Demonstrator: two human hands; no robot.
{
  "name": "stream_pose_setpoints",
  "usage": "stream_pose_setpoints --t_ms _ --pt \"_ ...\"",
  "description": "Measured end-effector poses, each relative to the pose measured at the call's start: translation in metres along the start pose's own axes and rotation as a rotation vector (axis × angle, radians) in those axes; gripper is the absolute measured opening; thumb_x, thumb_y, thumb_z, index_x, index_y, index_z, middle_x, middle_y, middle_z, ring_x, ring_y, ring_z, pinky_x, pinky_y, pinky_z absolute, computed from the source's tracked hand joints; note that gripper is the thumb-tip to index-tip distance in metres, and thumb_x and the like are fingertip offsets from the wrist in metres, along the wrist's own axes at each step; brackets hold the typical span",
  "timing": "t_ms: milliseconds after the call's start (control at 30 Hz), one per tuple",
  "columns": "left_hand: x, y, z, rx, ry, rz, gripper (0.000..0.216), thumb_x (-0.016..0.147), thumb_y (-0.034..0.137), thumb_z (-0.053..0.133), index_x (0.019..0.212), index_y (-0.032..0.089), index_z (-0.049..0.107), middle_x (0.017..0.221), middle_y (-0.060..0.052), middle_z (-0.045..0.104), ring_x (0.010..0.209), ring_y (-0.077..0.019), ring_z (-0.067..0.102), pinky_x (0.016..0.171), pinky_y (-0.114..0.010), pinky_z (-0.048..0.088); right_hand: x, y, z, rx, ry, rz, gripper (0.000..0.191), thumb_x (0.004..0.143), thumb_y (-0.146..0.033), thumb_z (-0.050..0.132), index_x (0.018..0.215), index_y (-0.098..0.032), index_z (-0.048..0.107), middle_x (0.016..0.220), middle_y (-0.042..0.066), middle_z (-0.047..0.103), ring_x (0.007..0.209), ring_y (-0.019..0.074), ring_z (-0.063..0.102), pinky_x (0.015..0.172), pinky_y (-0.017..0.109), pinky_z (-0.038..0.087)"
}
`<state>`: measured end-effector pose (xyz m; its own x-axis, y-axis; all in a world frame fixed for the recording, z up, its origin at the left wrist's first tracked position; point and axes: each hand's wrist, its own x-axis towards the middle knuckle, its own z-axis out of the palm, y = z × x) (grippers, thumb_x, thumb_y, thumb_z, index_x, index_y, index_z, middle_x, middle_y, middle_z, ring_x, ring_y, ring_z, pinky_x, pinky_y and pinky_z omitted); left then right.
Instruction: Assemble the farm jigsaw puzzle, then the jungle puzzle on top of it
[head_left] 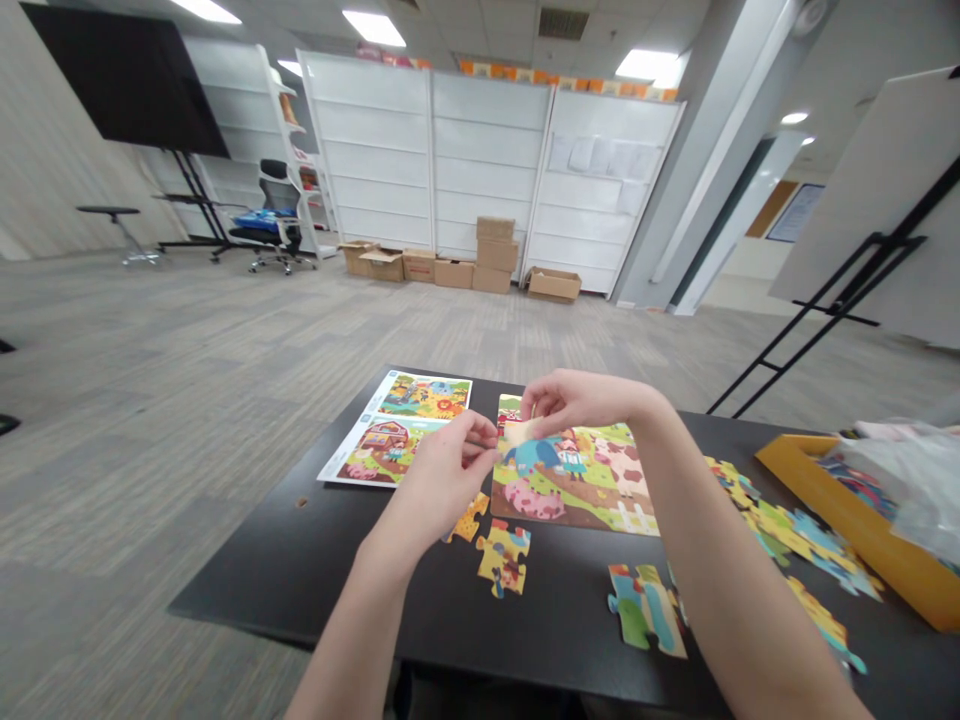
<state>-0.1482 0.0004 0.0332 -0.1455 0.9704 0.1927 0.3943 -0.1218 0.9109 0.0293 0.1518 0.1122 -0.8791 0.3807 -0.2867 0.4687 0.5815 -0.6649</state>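
Observation:
A partly joined farm puzzle (577,485) lies on the black table (315,560). My left hand (446,475) and my right hand (577,400) meet above its upper left corner, both pinching one pale puzzle piece (516,432) between their fingertips. Which hand bears the piece more, I cannot tell. A printed reference sheet (397,430) with cartoon pictures lies just left of the puzzle. Two loose pieces (502,555) sit under my left wrist, and a joined green and blue cluster (645,610) lies beside my right forearm.
Several loose pieces (795,535) are spread at the right, next to a yellow box (862,525) with a plastic bag (907,480) in it. Beyond the table are grey carpet, cardboard boxes (487,260), white shelving, an office chair (274,220) and a black easel (847,300).

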Motion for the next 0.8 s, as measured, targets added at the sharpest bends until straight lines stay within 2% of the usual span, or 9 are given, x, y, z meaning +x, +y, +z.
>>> stream_pose_setpoints --t_ms 133,200,300,367,433,567,800 --pt "0.002 -0.003 0.002 0.092 0.021 0.033 0.009 0.085 0.02 0.061 0.094 0.021 0.061 0.095 -0.003 0.072 0.088 -0.0181 0.071 0.081 -0.033 0.056 -0.01 0.046 -0.023 -0.019 0.43 0.054 0.033 0.081 -0.042 0.072 0.1 -0.016 0.066 0.085 0.005 0.072 0.074 0.016 0.064 0.064 0.025 0.048" --pt "0.002 -0.002 0.004 0.126 0.019 0.043 0.009 0.086 0.02 0.06 0.094 0.022 0.061 0.094 -0.002 0.073 0.087 -0.018 0.071 0.081 -0.033 0.056 -0.014 0.075 -0.032 0.0 0.566 0.103 0.029 0.082 -0.038 0.069 0.101 -0.016 0.068 0.087 0.006 0.073 0.076 0.0169 0.065 0.066 0.026 0.049" --pt "0.002 0.0 0.006 0.174 0.019 0.047 0.007 0.087 0.022 0.059 0.094 0.022 0.061 0.093 -0.002 0.073 0.086 -0.018 0.071 0.08 -0.033 0.055 -0.016 0.113 -0.037 -0.029 0.705 0.332 0.025 0.082 -0.025 0.066 0.103 -0.012 0.069 0.087 0.008 0.074 0.075 0.0165 0.066 0.062 0.024 0.047" --pt "0.002 0.002 0.008 0.2 0.011 0.044 0.006 0.087 0.023 0.06 0.093 0.023 0.062 0.092 -0.001 0.074 0.085 -0.018 0.071 0.078 -0.033 0.055 -0.016 0.13 -0.035 -0.05 0.713 0.485 0.026 0.079 -0.019 0.066 0.103 -0.01 0.07 0.087 0.009 0.074 0.074 0.0164 0.066 0.06 0.023 0.047" --pt "0.003 0.002 0.011 0.219 -0.003 0.047 0.005 0.087 0.024 0.06 0.092 0.023 0.062 0.092 -0.001 0.074 0.085 -0.018 0.071 0.077 -0.033 0.055 -0.016 0.141 -0.032 -0.044 0.677 0.56 0.028 0.077 -0.016 0.066 0.103 -0.009 0.071 0.085 0.009 0.075 0.071 0.0162 0.066 0.058 0.022 0.047" --pt "0.003 0.002 0.014 0.261 -0.018 0.058 0.006 0.088 0.026 0.059 0.093 0.023 0.062 0.094 -0.001 0.074 0.089 -0.0196 0.071 0.078 -0.033 0.055 -0.017 0.149 -0.028 -0.023 0.6 0.592 0.03 0.076 -0.016 0.066 0.104 -0.008 0.073 0.081 0.008 0.074 0.066 0.0151 0.064 0.053 0.022 0.046" --pt "0.001 0.001 0.014 0.323 -0.055 0.035 0.01 0.089 0.029 0.059 0.097 0.024 0.063 0.099 -0.004 0.075 0.093 -0.0225 0.071 0.079 -0.034 0.055 -0.019 0.159 -0.029 -0.034 0.513 0.622 0.035 0.075 -0.024 0.07 0.108 -0.012 0.075 0.089 0.008 0.076 0.07 0.0158 0.065 0.052 0.021 0.046"
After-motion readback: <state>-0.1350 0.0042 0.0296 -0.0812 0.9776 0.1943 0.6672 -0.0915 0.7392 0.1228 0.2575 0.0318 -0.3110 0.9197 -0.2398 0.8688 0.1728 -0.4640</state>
